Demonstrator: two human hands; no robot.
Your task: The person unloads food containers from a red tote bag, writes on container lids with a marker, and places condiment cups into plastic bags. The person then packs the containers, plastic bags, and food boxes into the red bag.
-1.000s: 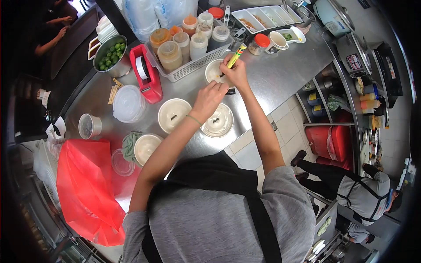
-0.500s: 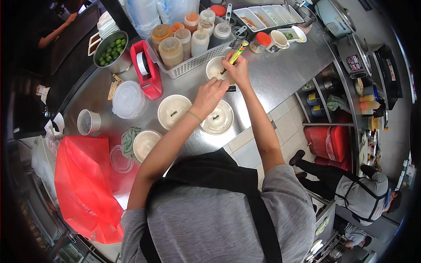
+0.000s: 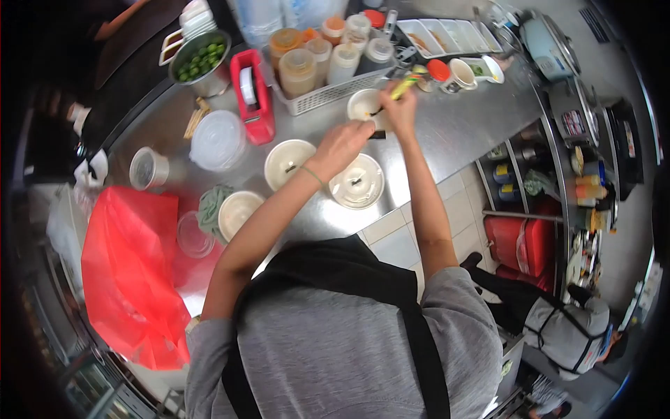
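Note:
My right hand [image 3: 399,112] is closed round a yellow marker pen [image 3: 409,82], its dark tip over a small white tub [image 3: 363,105]. My left hand [image 3: 345,148] has its fingers curled at the near edge of that tub; the fingertips are partly hidden. A small black piece [image 3: 377,135] lies just beside those fingers; I cannot tell if they touch it. Closer to me are a white tub [image 3: 286,157] and another white tub [image 3: 363,188], each with a small dark mark in the middle. A further white tub [image 3: 239,213] stands left of my left forearm.
A basket [image 3: 317,102] of sauce bottles, a red tape dispenser [image 3: 258,105] and a pot of green limes [image 3: 202,64] line the back. Clear lids [image 3: 218,140], a green cloth [image 3: 211,207] and a red plastic bag [image 3: 129,272] lie left. A co-worker [image 3: 569,325] stands at right.
The view has shifted, so the counter sits slightly right and higher. The right hand has moved a little with the marker, now blurred. The left hand stays at the same tub.

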